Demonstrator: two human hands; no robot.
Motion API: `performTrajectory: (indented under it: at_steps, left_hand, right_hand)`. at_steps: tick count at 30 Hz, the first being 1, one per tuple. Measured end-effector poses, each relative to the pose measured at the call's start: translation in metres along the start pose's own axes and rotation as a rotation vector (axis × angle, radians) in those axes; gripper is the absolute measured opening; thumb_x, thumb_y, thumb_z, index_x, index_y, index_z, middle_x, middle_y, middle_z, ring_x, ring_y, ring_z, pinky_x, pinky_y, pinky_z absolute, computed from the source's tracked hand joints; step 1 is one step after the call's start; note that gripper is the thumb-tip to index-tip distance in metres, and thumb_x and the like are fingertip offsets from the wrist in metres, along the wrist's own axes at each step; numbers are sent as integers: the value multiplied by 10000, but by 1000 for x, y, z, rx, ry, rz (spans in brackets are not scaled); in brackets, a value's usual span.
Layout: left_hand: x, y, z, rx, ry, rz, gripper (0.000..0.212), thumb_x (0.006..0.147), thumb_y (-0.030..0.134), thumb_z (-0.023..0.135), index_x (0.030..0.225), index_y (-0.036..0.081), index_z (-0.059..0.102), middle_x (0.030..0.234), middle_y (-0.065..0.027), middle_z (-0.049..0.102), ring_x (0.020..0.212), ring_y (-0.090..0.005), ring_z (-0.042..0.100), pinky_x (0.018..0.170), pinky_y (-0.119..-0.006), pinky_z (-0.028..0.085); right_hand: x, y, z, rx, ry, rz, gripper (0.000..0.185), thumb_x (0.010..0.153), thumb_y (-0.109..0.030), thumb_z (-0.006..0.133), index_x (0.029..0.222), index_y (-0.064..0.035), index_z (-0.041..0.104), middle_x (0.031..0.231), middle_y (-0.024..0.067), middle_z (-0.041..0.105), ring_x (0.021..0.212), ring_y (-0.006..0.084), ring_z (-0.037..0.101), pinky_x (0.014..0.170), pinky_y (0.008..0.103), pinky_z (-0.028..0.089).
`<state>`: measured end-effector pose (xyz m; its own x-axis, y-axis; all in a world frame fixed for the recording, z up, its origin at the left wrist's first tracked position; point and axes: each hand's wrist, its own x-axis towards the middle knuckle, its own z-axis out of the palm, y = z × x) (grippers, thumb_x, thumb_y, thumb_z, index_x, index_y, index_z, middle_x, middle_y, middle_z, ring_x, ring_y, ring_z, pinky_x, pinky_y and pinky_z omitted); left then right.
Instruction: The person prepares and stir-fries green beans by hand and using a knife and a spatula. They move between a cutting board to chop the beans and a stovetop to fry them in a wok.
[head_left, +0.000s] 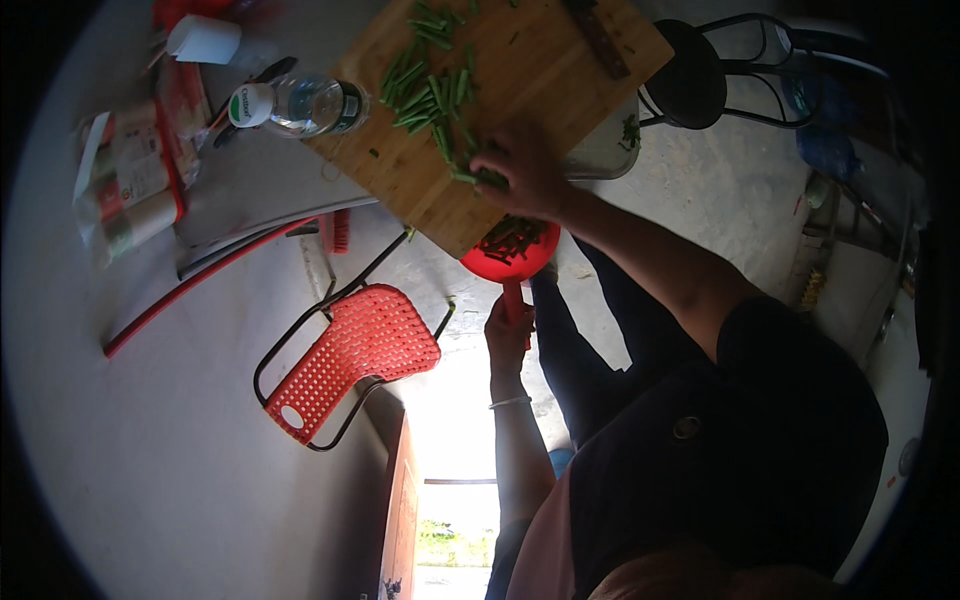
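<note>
My left hand (510, 330) grips the handle of a red plastic strainer or bowl (551, 255), held just below the near corner of a wooden cutting board (540, 82). Cut green bean pieces (510, 244) lie inside it. My right hand (521, 172) is on the board near that corner, its fingers curled around a few cut green beans (491, 178). More pieces (427, 97) are spread in a loose pile beyond it. At the board's far right lies a knife, its dark handle (604, 45) showing and its blade mostly out of view.
A clear plastic bottle (315, 105) lies at the board's left, near a white cup (204, 39) and packaged goods (135, 172). A clear container (611, 154) sits partly under the board. A red woven chair (360, 352) stands at left, a black round stool (686, 75) at upper right.
</note>
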<state>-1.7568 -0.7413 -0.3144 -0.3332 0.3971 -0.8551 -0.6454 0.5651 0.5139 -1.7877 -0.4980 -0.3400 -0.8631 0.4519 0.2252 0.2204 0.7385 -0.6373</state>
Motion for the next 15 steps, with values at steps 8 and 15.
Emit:
performTrajectory:
  at_steps: [8, 15]
  left_hand:
    - [-9, -5, -11, 78, 48, -10, 312, 724, 25, 585, 1028, 13, 519, 748, -28, 570, 557, -80, 499, 497, -211, 421]
    - [-13, -14, -23, 153, 34, -13, 291, 709, -2, 577, 996, 20, 537, 759, -26, 575, 577, -78, 515, 516, -214, 432]
  right_hand:
    - [-87, -65, 16, 223, -107, 45, 243, 609, -100, 670, 818, -123, 547, 998, 86, 449, 955, 275, 437, 797, 395, 360]
    - [-12, -51, -9, 241, -13, -50, 137, 721, -124, 641, 836, -97, 571, 901, 70, 549, 872, 254, 523, 785, 398, 393]
